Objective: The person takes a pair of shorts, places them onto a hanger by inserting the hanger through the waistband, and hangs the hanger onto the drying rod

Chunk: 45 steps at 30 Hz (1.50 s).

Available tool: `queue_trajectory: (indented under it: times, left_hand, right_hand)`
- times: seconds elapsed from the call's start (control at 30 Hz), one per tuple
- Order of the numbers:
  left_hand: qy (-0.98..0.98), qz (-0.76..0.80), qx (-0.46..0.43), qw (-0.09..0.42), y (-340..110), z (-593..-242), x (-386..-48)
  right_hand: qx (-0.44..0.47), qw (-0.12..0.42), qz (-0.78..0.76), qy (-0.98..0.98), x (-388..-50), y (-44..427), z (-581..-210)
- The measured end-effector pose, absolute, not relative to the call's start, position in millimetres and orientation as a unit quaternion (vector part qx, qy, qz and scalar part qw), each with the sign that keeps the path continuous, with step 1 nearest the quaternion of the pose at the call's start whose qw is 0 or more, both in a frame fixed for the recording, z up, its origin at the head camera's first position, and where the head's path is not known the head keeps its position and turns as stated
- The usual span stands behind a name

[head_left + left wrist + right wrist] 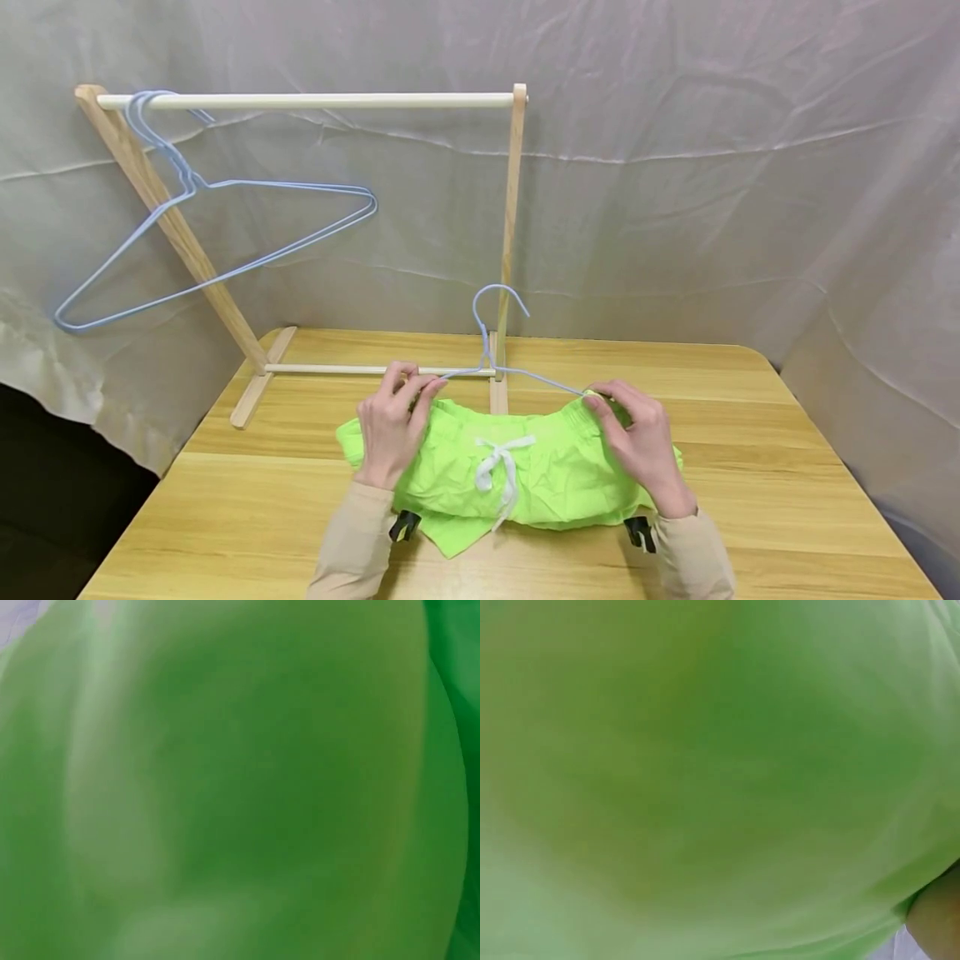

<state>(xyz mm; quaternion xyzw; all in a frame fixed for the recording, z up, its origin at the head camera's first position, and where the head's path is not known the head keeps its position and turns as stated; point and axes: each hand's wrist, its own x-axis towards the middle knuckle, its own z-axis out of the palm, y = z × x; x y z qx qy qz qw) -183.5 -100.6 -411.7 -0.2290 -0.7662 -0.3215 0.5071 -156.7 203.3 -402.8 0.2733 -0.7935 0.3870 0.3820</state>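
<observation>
Neon green shorts (555, 483) with a white drawstring bow (502, 467) are held up over the table's front part, their waistband bunched. A blue wire hanger (538, 377) rises from the waistband, its hook upward and its shoulder ends hidden by hands and cloth. My left hand (393, 425) pinches the left side of the waistband where the hanger's arm meets it. At the other side my right hand (637, 429) pinches the waistband around the hanger's right end, thumb in front. Blurred green cloth (255, 787) fills the left wrist view; similar cloth (705, 787) covers most of the right.
A wooden rack (337, 101) stands at the back left of the wood-grained table (750, 483). Several blue hangers (285, 183) hang together at its rail's left end. The rack's right post (513, 192) rises just behind the held hanger. Grey curtain (675, 208) surrounds the table's back.
</observation>
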Motion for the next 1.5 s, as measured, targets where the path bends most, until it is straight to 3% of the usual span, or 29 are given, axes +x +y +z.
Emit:
queue_trajectory:
  times: [0.4,0.87,1.5]
  left_hand:
    - [-0.781,-0.366,-0.197,0.466,-110,-409,-183]
    - [-0.797,-0.326,-0.131,0.491,-113,-409,-181]
    - [-0.764,-0.331,-0.149,0.534,-115,-409,-183]
  right_hand:
    - [0.276,0.417,0.424,-0.755,-159,205,-402]
    - [0.281,0.424,0.430,-0.746,-159,204,-402]
    - [0.248,0.402,0.438,-0.765,-158,201,-402]
